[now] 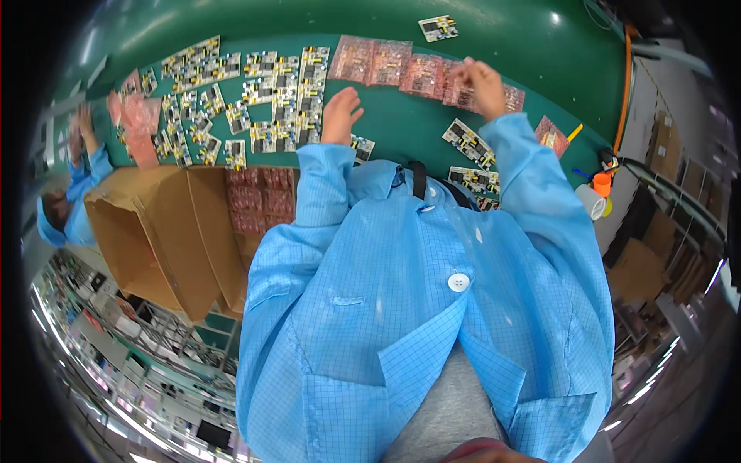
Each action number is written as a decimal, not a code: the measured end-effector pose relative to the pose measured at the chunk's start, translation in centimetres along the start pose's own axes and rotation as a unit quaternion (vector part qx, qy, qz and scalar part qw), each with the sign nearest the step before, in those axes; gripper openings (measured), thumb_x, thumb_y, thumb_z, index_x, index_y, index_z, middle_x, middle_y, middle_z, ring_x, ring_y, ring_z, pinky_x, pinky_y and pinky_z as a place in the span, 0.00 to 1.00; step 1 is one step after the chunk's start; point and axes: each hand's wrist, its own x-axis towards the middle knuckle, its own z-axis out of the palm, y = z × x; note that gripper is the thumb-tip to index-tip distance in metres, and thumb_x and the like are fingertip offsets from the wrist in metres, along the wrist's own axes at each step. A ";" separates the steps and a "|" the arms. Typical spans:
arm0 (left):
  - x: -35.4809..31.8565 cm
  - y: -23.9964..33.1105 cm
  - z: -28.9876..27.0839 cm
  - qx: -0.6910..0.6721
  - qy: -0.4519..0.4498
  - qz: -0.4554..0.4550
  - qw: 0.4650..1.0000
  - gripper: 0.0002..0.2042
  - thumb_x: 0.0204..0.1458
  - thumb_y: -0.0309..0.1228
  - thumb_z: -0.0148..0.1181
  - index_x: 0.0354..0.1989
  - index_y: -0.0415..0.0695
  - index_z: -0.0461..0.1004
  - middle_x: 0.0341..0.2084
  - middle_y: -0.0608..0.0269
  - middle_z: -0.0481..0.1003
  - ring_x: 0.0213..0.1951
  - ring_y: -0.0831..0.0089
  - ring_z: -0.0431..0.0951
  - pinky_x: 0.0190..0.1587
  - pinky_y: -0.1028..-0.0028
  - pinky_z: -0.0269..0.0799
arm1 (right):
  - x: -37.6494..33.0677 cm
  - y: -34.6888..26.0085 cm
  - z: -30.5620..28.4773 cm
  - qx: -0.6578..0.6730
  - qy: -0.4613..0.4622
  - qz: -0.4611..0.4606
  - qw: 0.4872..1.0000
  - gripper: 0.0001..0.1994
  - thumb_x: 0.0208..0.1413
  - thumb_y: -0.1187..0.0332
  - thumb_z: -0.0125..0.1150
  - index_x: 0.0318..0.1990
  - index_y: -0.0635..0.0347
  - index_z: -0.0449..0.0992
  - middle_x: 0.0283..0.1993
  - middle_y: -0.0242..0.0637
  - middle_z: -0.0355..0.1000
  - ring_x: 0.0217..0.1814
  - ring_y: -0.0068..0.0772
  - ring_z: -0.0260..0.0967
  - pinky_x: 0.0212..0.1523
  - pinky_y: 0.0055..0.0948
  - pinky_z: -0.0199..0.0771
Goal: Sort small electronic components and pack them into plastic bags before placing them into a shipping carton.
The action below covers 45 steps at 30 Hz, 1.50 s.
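Observation:
My left hand [340,116] is over the green tabletop with its fingers stretched out and apart, holding nothing. It is beside a column of circuit boards [311,96], and part of another circuit board [362,148] shows by its wrist. My right hand [485,86] is over a row of pink bubble-wrap bags [388,63]. Its fingers are bent and drawn together near the bags; what lies between them is too small to make out. Within the bags, dark board shapes show faintly. Loose circuit boards [468,143] lie below my right forearm.
Many circuit boards [202,65] cover the table's left part. One board [438,28] lies at the far side. A cardboard box [154,224] with bagged items [258,193] beside it stands at left. A co-worker's hands [81,127] are near pink bags. An orange container [601,183] is at right.

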 end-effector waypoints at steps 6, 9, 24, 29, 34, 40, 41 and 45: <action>-4.2 -4.0 -4.2 0.220 -0.066 0.092 0.969 0.11 0.55 0.30 0.54 0.44 0.39 0.71 0.42 0.63 0.74 0.41 0.73 0.74 0.42 0.75 0.69 | 11.7 2.6 -1.7 -0.320 0.146 -0.003 0.936 0.41 0.35 0.45 0.72 0.51 0.68 0.65 0.51 0.52 0.67 0.51 0.41 0.68 0.51 0.35 0.68; -6.6 -3.6 -4.1 0.378 0.028 0.190 0.906 0.17 0.46 0.29 0.61 0.45 0.39 0.69 0.40 0.58 0.73 0.41 0.64 0.72 0.45 0.68 0.68 | 14.5 4.3 -0.4 -0.434 0.139 0.018 0.890 0.52 0.25 0.40 0.74 0.55 0.67 0.60 0.54 0.55 0.63 0.54 0.47 0.64 0.53 0.39 0.67; -6.4 -5.0 -2.9 0.678 0.100 0.211 0.697 0.43 0.23 0.30 0.72 0.56 0.45 0.58 0.45 0.54 0.62 0.48 0.55 0.62 0.50 0.60 0.60 | 10.0 -3.5 1.4 -0.271 -0.030 0.152 0.950 0.46 0.33 0.49 0.73 0.56 0.70 0.60 0.49 0.42 0.67 0.47 0.34 0.66 0.49 0.32 0.66; -2.5 -3.6 -1.7 0.699 0.020 0.396 0.596 0.31 0.36 0.25 0.60 0.55 0.45 0.62 0.48 0.52 0.64 0.52 0.53 0.62 0.52 0.60 0.59 | -3.1 -8.3 4.6 -0.071 -0.205 0.046 0.975 0.37 0.40 0.64 0.70 0.58 0.62 0.56 0.51 0.38 0.61 0.53 0.32 0.61 0.52 0.30 0.64; -1.3 -0.5 -0.5 0.746 -0.059 0.474 0.464 0.26 0.44 0.22 0.50 0.57 0.46 0.61 0.53 0.51 0.63 0.60 0.51 0.57 0.54 0.59 0.59 | -10.1 1.5 8.2 -0.268 -0.233 0.039 0.934 0.43 0.32 0.58 0.75 0.56 0.66 0.56 0.53 0.47 0.56 0.56 0.43 0.58 0.57 0.34 0.60; -7.3 -1.9 -3.7 0.683 0.007 0.400 0.611 0.33 0.37 0.23 0.56 0.59 0.39 0.57 0.53 0.47 0.60 0.61 0.46 0.54 0.58 0.54 0.56 | -11.2 5.2 10.6 -0.322 -0.126 -0.028 0.938 0.45 0.26 0.62 0.74 0.55 0.68 0.56 0.51 0.56 0.53 0.55 0.57 0.55 0.57 0.38 0.61; -8.7 -2.4 -4.5 0.667 0.011 0.377 0.642 0.34 0.36 0.24 0.58 0.58 0.37 0.57 0.53 0.47 0.60 0.60 0.45 0.54 0.59 0.54 0.55 | -11.0 5.2 10.8 -0.344 -0.093 -0.055 0.933 0.44 0.25 0.63 0.73 0.54 0.67 0.56 0.51 0.56 0.53 0.54 0.58 0.55 0.57 0.39 0.62; -11.3 -2.1 -9.0 0.646 0.029 0.360 0.673 0.34 0.36 0.26 0.61 0.56 0.35 0.57 0.52 0.45 0.60 0.57 0.44 0.56 0.60 0.55 0.53 | -10.3 5.4 12.5 -0.410 -0.048 -0.057 0.909 0.42 0.26 0.67 0.73 0.54 0.66 0.57 0.51 0.53 0.54 0.55 0.56 0.55 0.56 0.41 0.61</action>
